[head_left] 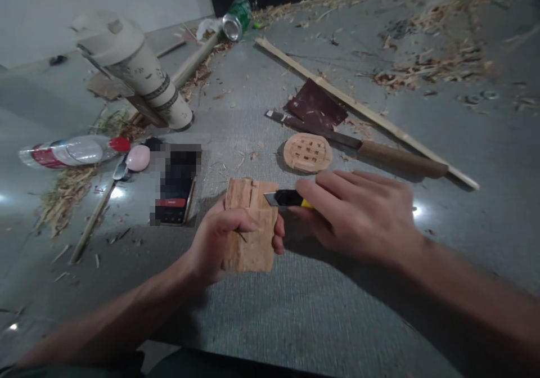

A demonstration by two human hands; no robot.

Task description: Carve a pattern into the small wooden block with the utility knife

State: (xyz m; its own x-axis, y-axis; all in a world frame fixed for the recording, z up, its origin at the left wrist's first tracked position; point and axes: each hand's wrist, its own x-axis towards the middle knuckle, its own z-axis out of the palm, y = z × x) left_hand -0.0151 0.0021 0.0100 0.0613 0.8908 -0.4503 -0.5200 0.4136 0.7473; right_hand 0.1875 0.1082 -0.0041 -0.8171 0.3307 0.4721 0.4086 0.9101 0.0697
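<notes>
Just below the middle of the view, my left hand (225, 232) is closed around a rough wooden block (257, 248), its thumb across the front and fingertips round the right edge. The block has a notched upper part. My right hand (358, 215) grips a black and yellow utility knife (289, 198) from the right. The knife's blade points left, over the upper right part of the block; whether it touches the wood cannot be made out. A carved oval wooden piece (307, 152) with small square holes lies just beyond my right hand.
Beyond the hands lie a long wooden-handled blade (383, 156), dark sandpaper (316, 105) and a thin wooden strip (358, 108). At left are a phone (179, 187), a bottle (80, 152), a stick (93, 220) and a tall cup (156, 85). A green can (237, 21) and shavings lie at the back.
</notes>
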